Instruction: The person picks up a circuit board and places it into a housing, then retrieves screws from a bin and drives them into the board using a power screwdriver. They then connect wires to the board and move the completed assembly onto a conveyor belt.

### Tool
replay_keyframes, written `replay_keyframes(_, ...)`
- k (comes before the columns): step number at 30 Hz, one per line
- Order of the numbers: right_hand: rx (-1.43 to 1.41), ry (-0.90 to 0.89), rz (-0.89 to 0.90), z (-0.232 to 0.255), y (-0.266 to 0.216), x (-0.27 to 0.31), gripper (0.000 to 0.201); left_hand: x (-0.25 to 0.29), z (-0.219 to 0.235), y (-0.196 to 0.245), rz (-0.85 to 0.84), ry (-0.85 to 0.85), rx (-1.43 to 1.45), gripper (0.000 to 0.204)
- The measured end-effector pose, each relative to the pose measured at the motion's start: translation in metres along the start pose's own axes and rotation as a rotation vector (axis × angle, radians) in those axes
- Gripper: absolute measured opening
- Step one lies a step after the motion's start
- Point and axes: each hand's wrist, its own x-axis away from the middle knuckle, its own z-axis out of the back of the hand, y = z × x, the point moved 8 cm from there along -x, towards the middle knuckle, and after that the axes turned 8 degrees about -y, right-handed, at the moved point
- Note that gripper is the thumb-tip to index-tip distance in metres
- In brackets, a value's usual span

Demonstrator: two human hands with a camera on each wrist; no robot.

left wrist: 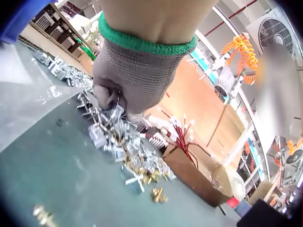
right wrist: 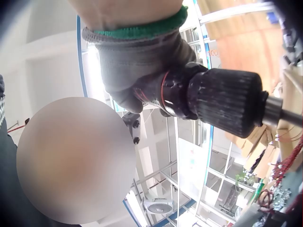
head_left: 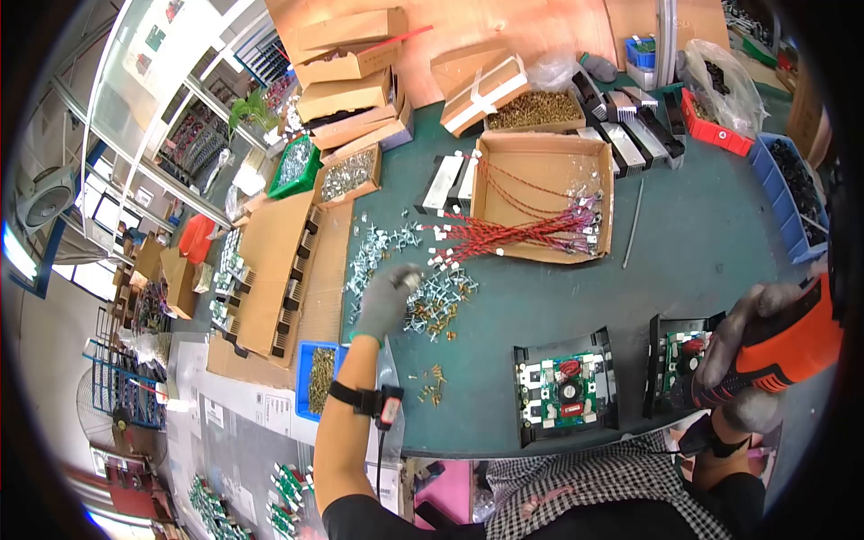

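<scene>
My gloved left hand [head_left: 384, 301] reaches into a heap of silvery metal clips and screws [head_left: 439, 308] on the green table. In the left wrist view its fingers [left wrist: 106, 94] are curled down, pinching a small silvery metal part [left wrist: 117, 112] at the heap. My gloved right hand [head_left: 745, 337] grips an orange and black power screwdriver [head_left: 792, 346], whose black nose and metal shank show in the right wrist view. Beside that tool, partly hidden by it, lies a green circuit board in a black frame [head_left: 670, 355]. A similar framed board [head_left: 567, 391] lies to its left.
Loose brass screws [head_left: 433, 385] lie near a blue bin [head_left: 315, 382] of more screws. Behind the heap stands a cardboard box [head_left: 540, 157] with red wire bundles. A thin rod [head_left: 634, 225] lies right of it. Blue bins [head_left: 781, 193] line the right edge.
</scene>
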Motion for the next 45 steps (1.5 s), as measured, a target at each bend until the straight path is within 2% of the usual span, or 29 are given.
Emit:
replay_keyframes(3,-0.024,0.003,-0.02,-0.003,0.005,-0.003,0.073,-0.018,0.025,-0.029,0.108,0.136,0.264,0.026)
replay_keyframes(4,-0.016,0.019,-0.033,-0.005,0.003,-0.003,0.073,-0.013,0.036,-0.009,0.076,0.15,0.034,0.027)
replay_keyframes(7,-0.007,-0.021,0.001,-0.007,-0.003,-0.004,0.073,0.007,0.038,0.028,0.172,0.025,-0.175,0.03)
replay_keyframes(10,-0.037,-0.015,-0.019,-0.01,-0.003,-0.003,0.074,0.028,0.011,0.034,0.003,-0.129,-0.292,0.031)
replay_keyframes(13,-0.036,-0.03,-0.043,-0.017,-0.003,-0.004,0.073,0.032,0.003,0.034,0.06,-0.121,-0.233,0.032)
replay_keyframes(14,-0.048,-0.066,-0.021,-0.016,-0.001,-0.004,0.073,0.025,0.001,0.022,0.096,-0.171,-0.075,0.03)
replay_keyframes(17,-0.065,-0.106,0.004,-0.015,0.001,-0.001,0.069,0.003,0.015,-0.009,0.177,0.012,0.023,0.027)
replay_keyframes(18,-0.068,-0.098,-0.005,-0.017,0.0,-0.001,0.068,0.002,0.027,0.0,0.172,0.157,-0.069,0.026)
replay_keyframes(21,-0.072,-0.072,-0.027,-0.02,-0.004,-0.001,0.063,0.016,0.028,0.036,0.134,0.122,-0.271,0.025)
replay_keyframes(25,-0.107,-0.039,-0.076,-0.027,-0.002,-0.006,0.058,0.06,-0.019,0.09,-0.16,-0.247,0.019,0.014)
replay_keyframes(28,-0.166,0.035,-0.159,-0.038,0.004,-0.012,0.055,0.079,-0.038,0.103,-0.247,-0.18,-0.376,0.011)
replay_keyframes(31,-0.136,0.17,-0.313,-0.044,0.004,-0.007,0.054,0.086,-0.035,0.112,-0.25,-0.125,-0.512,0.013)
replay_keyframes(34,-0.062,-0.023,-0.215,-0.053,-0.005,-0.025,0.059,0.085,-0.033,0.116,-0.193,-0.007,-0.488,0.014)
replay_keyframes(37,0.026,-0.103,-0.132,-0.048,-0.012,-0.033,0.063,0.09,-0.023,0.123,-0.074,0.045,-0.184,0.022)
replay_keyframes(38,0.036,-0.117,-0.099,-0.046,-0.016,-0.037,0.064,0.096,-0.021,0.142,-0.216,0.105,0.015,0.022)
replay_keyframes(41,-0.042,-0.092,-0.006,-0.041,-0.031,-0.044,0.068,0.125,-0.028,0.211,-0.404,0.025,0.27,0.029)
replay_keyframes(44,-0.195,-0.014,0.018,-0.036,-0.043,-0.041,0.073,0.156,-0.042,0.278,-0.638,-0.05,0.208,0.037)
replay_keyframes(45,-0.159,-0.043,0.117,-0.028,-0.05,-0.042,0.073,0.162,-0.05,0.289,-0.697,-0.037,0.144,0.04)
